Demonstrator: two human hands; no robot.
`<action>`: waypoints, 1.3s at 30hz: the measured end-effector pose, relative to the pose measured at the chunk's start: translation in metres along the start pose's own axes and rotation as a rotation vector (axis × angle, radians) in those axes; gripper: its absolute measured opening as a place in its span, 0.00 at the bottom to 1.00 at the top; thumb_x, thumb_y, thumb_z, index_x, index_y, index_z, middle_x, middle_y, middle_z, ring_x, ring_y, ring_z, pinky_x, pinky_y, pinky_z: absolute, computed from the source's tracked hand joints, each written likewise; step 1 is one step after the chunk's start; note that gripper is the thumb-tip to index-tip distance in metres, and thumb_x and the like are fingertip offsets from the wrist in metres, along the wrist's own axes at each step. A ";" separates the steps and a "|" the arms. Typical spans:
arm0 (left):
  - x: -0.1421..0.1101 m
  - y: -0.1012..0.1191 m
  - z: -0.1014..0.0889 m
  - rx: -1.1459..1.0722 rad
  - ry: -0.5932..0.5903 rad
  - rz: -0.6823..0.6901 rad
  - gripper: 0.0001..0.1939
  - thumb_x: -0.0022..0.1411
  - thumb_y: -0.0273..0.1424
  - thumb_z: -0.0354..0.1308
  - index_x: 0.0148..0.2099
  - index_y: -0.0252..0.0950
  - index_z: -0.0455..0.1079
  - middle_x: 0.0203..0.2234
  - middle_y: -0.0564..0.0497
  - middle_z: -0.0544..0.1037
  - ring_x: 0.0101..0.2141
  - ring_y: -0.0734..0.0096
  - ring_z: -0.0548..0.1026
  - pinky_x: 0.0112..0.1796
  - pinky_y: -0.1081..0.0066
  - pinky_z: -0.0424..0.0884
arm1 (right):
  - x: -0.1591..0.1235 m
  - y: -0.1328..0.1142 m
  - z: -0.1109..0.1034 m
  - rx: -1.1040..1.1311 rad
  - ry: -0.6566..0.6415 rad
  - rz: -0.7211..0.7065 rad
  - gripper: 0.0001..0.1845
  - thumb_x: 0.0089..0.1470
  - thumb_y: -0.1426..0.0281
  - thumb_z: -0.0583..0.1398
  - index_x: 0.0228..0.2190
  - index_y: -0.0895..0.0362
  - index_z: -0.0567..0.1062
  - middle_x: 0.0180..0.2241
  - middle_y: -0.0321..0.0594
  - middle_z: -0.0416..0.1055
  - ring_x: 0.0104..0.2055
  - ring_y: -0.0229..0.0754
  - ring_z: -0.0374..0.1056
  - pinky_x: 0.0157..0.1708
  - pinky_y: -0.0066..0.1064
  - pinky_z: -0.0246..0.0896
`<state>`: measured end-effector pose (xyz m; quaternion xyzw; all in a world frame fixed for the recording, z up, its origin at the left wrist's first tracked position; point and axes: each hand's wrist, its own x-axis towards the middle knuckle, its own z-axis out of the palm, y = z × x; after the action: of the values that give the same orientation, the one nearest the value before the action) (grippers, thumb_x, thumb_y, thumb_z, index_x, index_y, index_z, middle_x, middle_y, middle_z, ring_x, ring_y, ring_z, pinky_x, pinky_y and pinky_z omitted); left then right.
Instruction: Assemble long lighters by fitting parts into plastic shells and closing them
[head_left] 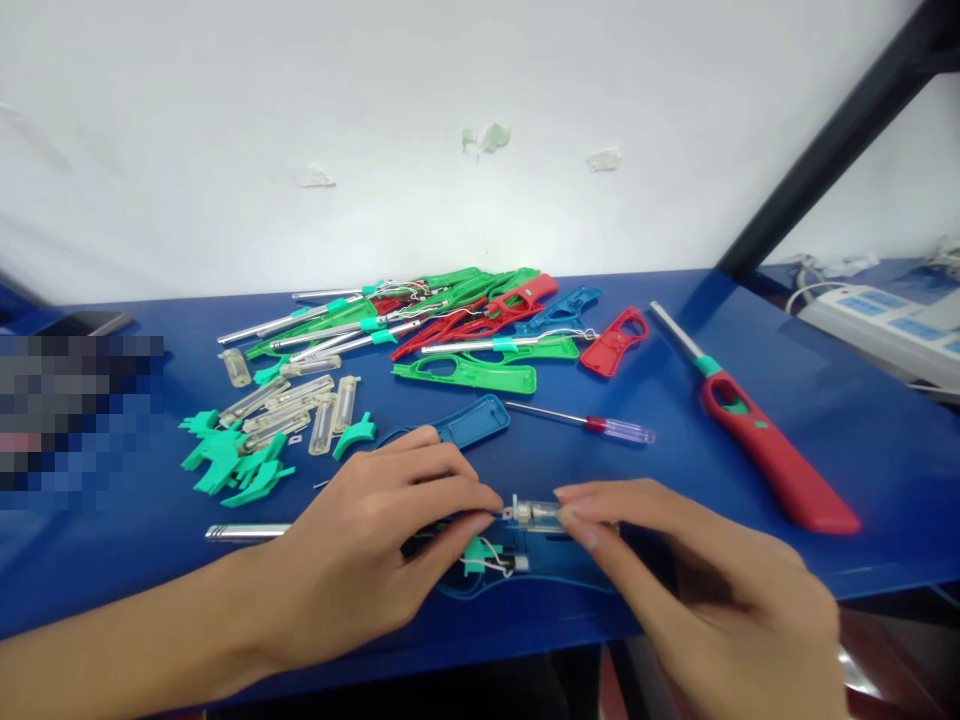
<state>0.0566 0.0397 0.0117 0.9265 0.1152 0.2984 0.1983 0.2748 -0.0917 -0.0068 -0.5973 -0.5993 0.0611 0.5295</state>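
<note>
Clear fuel tank: we had the small transparent cylinder (538, 514) lying sideways above the near edge of the blue table (150, 570), its white valve end turned left.
Right hand: our right hand (705, 590) held that tank at its right end, thumb and forefinger closed in a pinch; we could not make out the other fingers clearly.
Left hand: our left hand (397, 530) had thumb and forefinger nearly together, gripping a tiny pink clip (508, 514) by its edge, right at the valve.
Blue half-shell: beneath our hands we had an open lighter casing (555, 572), with a teal trigger (475, 556) and white wires (493, 550) inside; a metal barrel (247, 532) emerged to the left of our wrist.
Loose tanks: at left we saw more clear tanks (322, 424), some overlapping, beside a heap of teal triggers (221, 462).
Casing pile: towards the wall (375, 120) we had green, red and blue half-shells (480, 375) jumbled with wired silver barrels (330, 335).
Screwdriver: we saw its purple handle (628, 430) pointing right, beyond our hands.
Red lighter: a whole one (780, 450) lay aslant on our right, near a white power strip (892, 330).
</note>
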 end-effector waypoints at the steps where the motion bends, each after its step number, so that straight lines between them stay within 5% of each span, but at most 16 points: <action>1: 0.000 0.000 0.000 0.002 -0.003 -0.002 0.10 0.77 0.21 0.60 0.51 0.37 0.80 0.39 0.52 0.85 0.36 0.71 0.78 0.40 0.69 0.75 | 0.000 0.000 0.001 -0.006 -0.005 -0.003 0.11 0.65 0.76 0.68 0.38 0.45 0.85 0.39 0.23 0.89 0.36 0.36 0.86 0.43 0.21 0.82; 12: 0.000 0.000 -0.001 -0.017 0.004 0.011 0.10 0.77 0.19 0.60 0.52 0.35 0.80 0.39 0.50 0.84 0.36 0.71 0.77 0.40 0.71 0.75 | -0.002 0.002 0.000 -0.012 -0.028 -0.026 0.11 0.66 0.77 0.67 0.39 0.46 0.84 0.40 0.23 0.88 0.36 0.34 0.85 0.44 0.19 0.82; 32: -0.006 0.000 0.002 0.041 0.003 0.042 0.08 0.77 0.19 0.60 0.50 0.36 0.77 0.39 0.50 0.83 0.36 0.70 0.78 0.40 0.70 0.77 | -0.011 0.010 -0.004 -0.137 -0.134 -0.274 0.20 0.67 0.85 0.61 0.46 0.48 0.84 0.46 0.27 0.88 0.48 0.33 0.84 0.50 0.18 0.80; 39: -0.002 0.000 0.002 0.020 0.011 0.061 0.09 0.75 0.17 0.59 0.49 0.34 0.78 0.38 0.49 0.82 0.36 0.69 0.77 0.38 0.70 0.76 | -0.028 0.018 0.005 -0.071 -0.097 -0.210 0.27 0.66 0.85 0.61 0.52 0.41 0.84 0.55 0.21 0.86 0.50 0.35 0.84 0.54 0.22 0.80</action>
<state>0.0560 0.0386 0.0092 0.9299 0.0909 0.3080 0.1793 0.2751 -0.1059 -0.0372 -0.5460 -0.6855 0.0128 0.4815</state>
